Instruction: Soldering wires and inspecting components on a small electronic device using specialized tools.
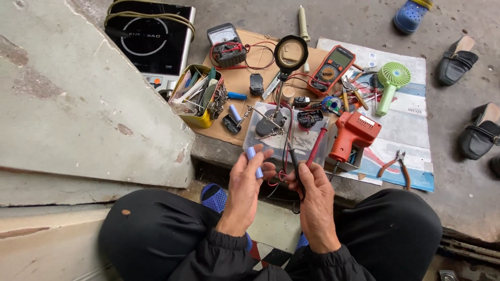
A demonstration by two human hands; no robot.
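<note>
A: Blue cylindrical cell [254,162] sits in the left hand [245,182], fingers clamped round its body, just at 9 o'clock of the right hand [315,195]. Status?

B: Right-hand fingers are closed on two meter probes, one black [295,161] and one red [316,148], tips pointing up and apart from the cell. Judged step: cell presented, probes not yet applied.

A: Requirement for the next move?

B: Probably one probe tip per cell end. Both probes lie in one grip, so they would need separating; leads [278,177] run between the hands.

A: Surroundings?

B: At 12 o'clock, a magnifier stand [289,54] on cardboard [242,80]; at 1 o'clock, an orange multimeter [331,70] and an orange soldering gun [353,134]. At 11 o'clock, a yellow tin of tools [200,96]. Pliers [397,166] lie at 3 o'clock.
</note>
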